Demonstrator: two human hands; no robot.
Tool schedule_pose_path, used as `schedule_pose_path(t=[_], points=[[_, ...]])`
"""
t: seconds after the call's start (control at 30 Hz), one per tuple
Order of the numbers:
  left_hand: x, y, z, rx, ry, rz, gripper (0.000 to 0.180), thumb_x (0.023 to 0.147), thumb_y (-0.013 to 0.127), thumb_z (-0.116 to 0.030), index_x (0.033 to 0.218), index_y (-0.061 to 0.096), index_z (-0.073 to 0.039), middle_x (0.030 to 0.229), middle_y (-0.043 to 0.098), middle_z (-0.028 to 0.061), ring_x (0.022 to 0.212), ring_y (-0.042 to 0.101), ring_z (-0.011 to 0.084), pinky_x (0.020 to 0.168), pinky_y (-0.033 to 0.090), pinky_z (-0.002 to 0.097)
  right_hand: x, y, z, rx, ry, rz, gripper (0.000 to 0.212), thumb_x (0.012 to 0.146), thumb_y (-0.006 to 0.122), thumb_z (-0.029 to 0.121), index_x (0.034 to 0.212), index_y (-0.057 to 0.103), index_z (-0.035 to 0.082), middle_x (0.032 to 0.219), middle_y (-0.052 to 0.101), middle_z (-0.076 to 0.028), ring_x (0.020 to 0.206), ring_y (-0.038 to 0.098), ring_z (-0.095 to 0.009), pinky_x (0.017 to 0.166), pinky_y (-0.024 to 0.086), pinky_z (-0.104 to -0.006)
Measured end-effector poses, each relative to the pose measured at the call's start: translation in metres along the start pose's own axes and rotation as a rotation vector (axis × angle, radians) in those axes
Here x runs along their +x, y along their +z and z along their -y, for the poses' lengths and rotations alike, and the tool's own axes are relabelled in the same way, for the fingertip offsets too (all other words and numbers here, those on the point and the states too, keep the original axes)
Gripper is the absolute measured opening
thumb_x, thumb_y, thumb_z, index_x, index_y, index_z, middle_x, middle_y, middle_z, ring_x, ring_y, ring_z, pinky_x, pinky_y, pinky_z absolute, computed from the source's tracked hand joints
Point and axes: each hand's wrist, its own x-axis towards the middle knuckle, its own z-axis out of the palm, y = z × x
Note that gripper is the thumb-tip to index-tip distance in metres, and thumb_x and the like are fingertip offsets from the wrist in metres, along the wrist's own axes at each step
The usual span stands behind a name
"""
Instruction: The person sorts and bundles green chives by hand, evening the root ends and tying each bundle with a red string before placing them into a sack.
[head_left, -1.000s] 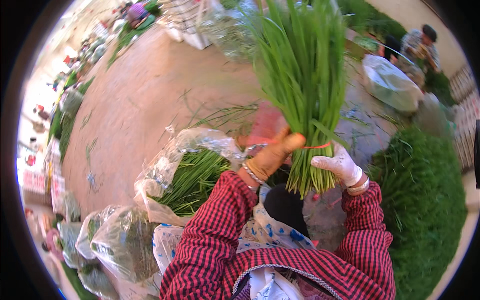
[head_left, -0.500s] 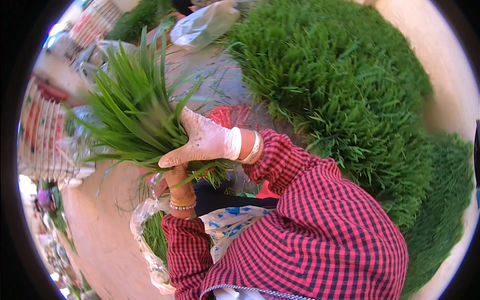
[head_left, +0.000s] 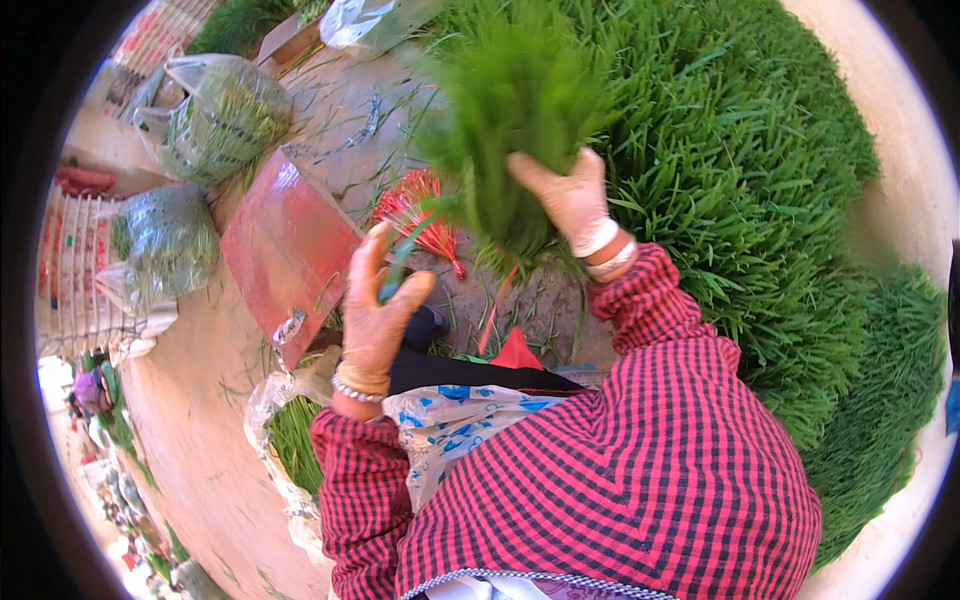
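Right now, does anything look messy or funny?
Yes, a little: loose green bits lie scattered on the floor near the red strips. That looks messy because they aren't gathered like the leafy bunch in the right hand. I can't see anything broken.

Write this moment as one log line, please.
right hand: holding green bunch | left hand: open, near red panel | between hands: red strands | far right: leafy pile

text: none legible | red-marked white stack [head_left: 85, 275], left edge: marks too small to read
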Motion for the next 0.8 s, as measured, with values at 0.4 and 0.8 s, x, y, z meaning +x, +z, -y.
schedule_pose_path(t=[0.4, 0.8], points=[[-0.252, -0.182, 0.142, -0.407, -0.518, -0.914, 0.055, 0.102, 0.058, -0.031, 0.148, 0.045, -0.005, 0.147, 0.051, 0.0127, 0.137, 0.048, 0.0237, 0.112, 0.038, 0.0408, 0.017, -0.166, -0.156, -0.451, 0.418, -0.450, 0.064, 0.080, 0.084, 0.029, 0.130, 0.060, -0.004, 0.130, 0.067, -0.011, 0.118, 0.061, -0.027, 0.104, 0.043, -0.0339], [-0.317, -0.174, 0.215, -0.567, -0.576, -0.977, 0.057, 0.101, 0.059, -0.034, 0.149, 0.044, -0.007, 0.146, 0.052, 0.0115, 0.133, 0.050, 0.0234, 0.109, 0.040, 0.0388, 0.091, -0.157, -0.034, -0.637, -0.316, -0.303, 0.037, 0.096, 0.068, 0.009, 0.131, 0.060, 0.002, 0.126, 0.066, -0.007, 0.114, 0.063, -0.016, 0.102, 0.048, -0.0299]])
